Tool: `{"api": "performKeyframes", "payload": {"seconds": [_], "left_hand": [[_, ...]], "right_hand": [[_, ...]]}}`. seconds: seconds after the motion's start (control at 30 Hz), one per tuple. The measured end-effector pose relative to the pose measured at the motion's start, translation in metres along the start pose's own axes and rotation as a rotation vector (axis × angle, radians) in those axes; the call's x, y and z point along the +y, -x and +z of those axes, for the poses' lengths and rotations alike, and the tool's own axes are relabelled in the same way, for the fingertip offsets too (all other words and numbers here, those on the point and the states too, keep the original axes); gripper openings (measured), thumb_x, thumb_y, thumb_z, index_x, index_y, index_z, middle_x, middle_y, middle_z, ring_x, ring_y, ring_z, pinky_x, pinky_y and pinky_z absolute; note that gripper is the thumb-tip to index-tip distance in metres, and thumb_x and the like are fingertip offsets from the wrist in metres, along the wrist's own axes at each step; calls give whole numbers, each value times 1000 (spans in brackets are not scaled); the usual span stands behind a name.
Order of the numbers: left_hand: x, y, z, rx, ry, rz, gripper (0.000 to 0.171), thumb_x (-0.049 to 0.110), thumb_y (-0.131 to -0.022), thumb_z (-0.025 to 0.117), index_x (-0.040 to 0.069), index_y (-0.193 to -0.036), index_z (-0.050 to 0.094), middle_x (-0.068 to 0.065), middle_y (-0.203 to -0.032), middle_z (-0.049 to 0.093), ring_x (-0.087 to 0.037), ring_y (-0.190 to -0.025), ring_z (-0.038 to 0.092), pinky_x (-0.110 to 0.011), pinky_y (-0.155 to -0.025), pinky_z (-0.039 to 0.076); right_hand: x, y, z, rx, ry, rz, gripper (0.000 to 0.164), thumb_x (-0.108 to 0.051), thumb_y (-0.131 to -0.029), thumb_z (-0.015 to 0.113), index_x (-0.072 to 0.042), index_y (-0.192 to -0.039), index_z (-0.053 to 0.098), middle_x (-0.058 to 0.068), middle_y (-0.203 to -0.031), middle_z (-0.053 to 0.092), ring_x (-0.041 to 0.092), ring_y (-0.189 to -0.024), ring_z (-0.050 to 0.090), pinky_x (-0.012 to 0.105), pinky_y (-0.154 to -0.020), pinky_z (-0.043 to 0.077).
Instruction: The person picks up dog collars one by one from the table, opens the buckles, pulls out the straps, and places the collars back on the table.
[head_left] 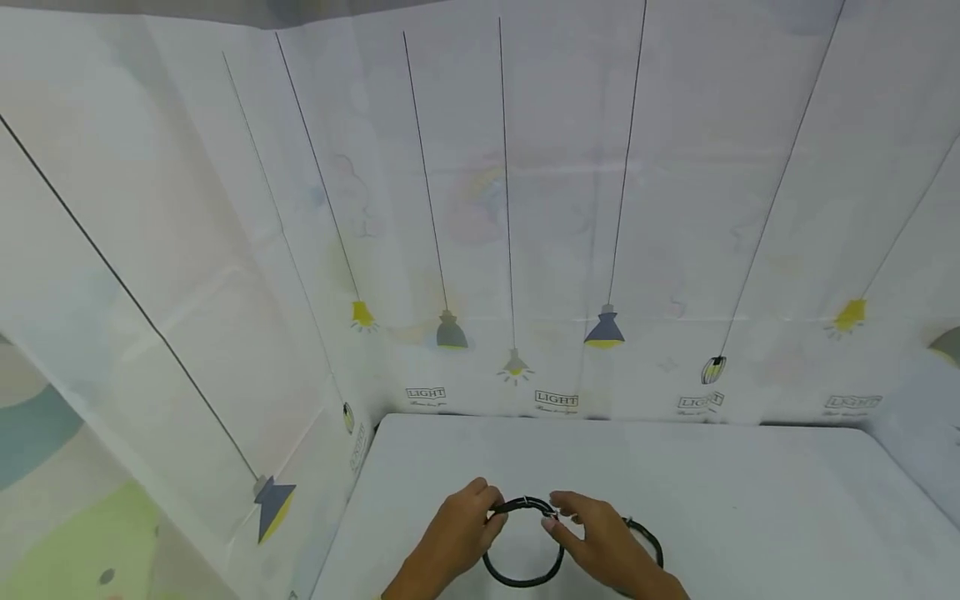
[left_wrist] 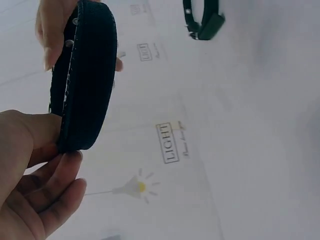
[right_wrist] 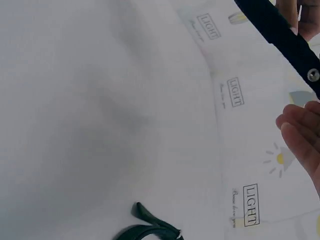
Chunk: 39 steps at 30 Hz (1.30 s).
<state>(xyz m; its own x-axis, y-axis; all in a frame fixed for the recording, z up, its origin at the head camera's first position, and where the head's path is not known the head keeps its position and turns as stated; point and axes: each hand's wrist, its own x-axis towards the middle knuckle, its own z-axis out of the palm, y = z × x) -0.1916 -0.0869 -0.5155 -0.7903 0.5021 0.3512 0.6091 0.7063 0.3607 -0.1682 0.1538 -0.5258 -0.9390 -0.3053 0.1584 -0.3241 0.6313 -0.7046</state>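
A dark collar (head_left: 522,582), a strap bent into a ring, is raised in front of me. Its stitched edge and metal eyelets show in the left wrist view, where my left hand (left_wrist: 30,170) pinches the band (left_wrist: 92,75) between thumb and fingers. My right hand (head_left: 603,537) is at the ring's upper right, thumb and forefinger spread on either side of the strap. Fairly straight fingers of this right hand (right_wrist: 302,132) appear beside the studded strap (right_wrist: 282,37) in the right wrist view; contact is unclear.
A second dark collar (head_left: 649,537) lies on the white table (head_left: 720,475), partly behind my right hand. Its buckle end (left_wrist: 205,27) shows in the left wrist view. A white sheet (head_left: 562,250) printed with hanging lamps stands behind the table and along its left side.
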Motion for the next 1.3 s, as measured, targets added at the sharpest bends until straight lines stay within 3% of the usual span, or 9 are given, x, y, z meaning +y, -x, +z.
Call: {"api": "performKeyframes", "payload": {"seconds": [0.17, 0.3, 0.43, 0.6, 0.8, 0.97, 1.1, 1.3], "left_hand": [[22, 0, -32, 88, -16, 34, 11, 13, -89, 78, 9, -97, 71, 3, -86, 60, 3, -74, 60, -5, -61, 46], [31, 1, -46, 135, -43, 73, 12, 13, -88, 78, 9, -97, 71, 3, -85, 58, 3, -73, 58, -4, -61, 45], [38, 3, -57, 182, -77, 103, 15, 14, -86, 80, 9, -97, 71, 4, -86, 58, 2, -73, 57, -5, -60, 44], [39, 4, -64, 218, -90, 125, 17, 15, -85, 82, 10, -96, 71, 4, -87, 58, 0, -73, 58, -5, -62, 44], [38, 5, -70, 193, -55, 130, 21, 18, -85, 83, 13, -101, 70, 5, -90, 60, -2, -77, 58, -9, -66, 48], [38, 5, -76, 186, -70, 144, 27, 32, -87, 81, 17, -107, 70, 8, -94, 62, -3, -82, 57, -17, -72, 50], [40, 4, -79, 185, -63, 164, 33, 44, -93, 71, 19, -113, 68, 9, -102, 64, -5, -90, 58, -23, -78, 52], [44, 2, -81, 156, 29, 188, 35, 42, -97, 66, 18, -124, 67, 9, -107, 65, -6, -95, 60, -26, -83, 53]], "right_hand": [[-13, -5, -8, -25, -267, -94, 36, -35, -103, 57, -6, -122, 66, 5, -105, 76, 14, -92, 74, 24, -76, 59], [-27, -4, -17, -47, -439, -74, 28, -24, -104, 57, -1, -116, 67, 10, -100, 76, 17, -83, 75, 27, -72, 60], [-38, -3, -26, -64, -521, -63, 28, -22, -103, 59, 2, -113, 68, 11, -95, 76, 18, -80, 75, 33, -71, 61], [-43, -3, -30, -76, -541, -92, 27, -22, -101, 62, 2, -112, 69, 9, -91, 76, 18, -76, 74, 35, -68, 61], [-46, -3, -32, -70, -520, -167, 23, -20, -99, 65, 0, -110, 70, 6, -89, 76, 19, -74, 74, 32, -66, 61], [-50, -3, -37, -64, -480, -229, 23, -19, -99, 66, -1, -112, 71, 7, -90, 76, 13, -73, 74, 32, -66, 61], [-54, -4, -41, -82, -459, -240, 25, -21, -99, 66, -2, -116, 71, 9, -94, 76, 10, -75, 73, 31, -67, 61], [-57, -2, -46, -113, -445, -276, 27, -19, -98, 66, -2, -118, 69, 10, -95, 76, 10, -78, 74, 29, -69, 61]]}}
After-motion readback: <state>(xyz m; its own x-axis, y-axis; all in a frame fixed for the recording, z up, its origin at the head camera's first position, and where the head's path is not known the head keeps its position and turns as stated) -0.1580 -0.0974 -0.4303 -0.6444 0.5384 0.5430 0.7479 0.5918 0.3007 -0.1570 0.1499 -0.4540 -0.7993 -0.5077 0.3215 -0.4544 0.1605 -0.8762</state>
